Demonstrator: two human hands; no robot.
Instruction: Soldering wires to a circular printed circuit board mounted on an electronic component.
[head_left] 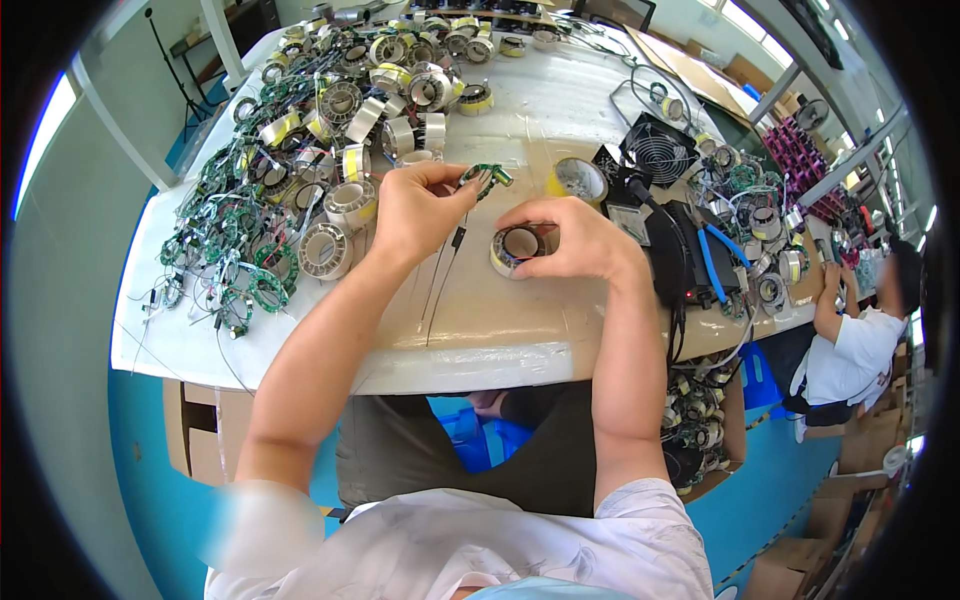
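A small green circuit board (487, 180) is pinched between the thumb and fingers of my left hand (430, 205), raised a little over the table. Thin dark wires (437, 283) trail from below that hand, with a small black piece on one of them. Around a ring-shaped coil (503, 252) on the table, my right hand (585, 240) has its thumb and fingers closed. The coil has a pale outer wall and a dark hollow centre; part of it is hidden by my fingers.
Many similar coils (351, 204) are heaped on the left, beside tangled green boards (225, 250). To the right are a yellow-edged tape roll (578, 180), a black fan (660, 150), a black box (690, 260) and blue-handled pliers (713, 262). Another person (855, 345) sits at far right.
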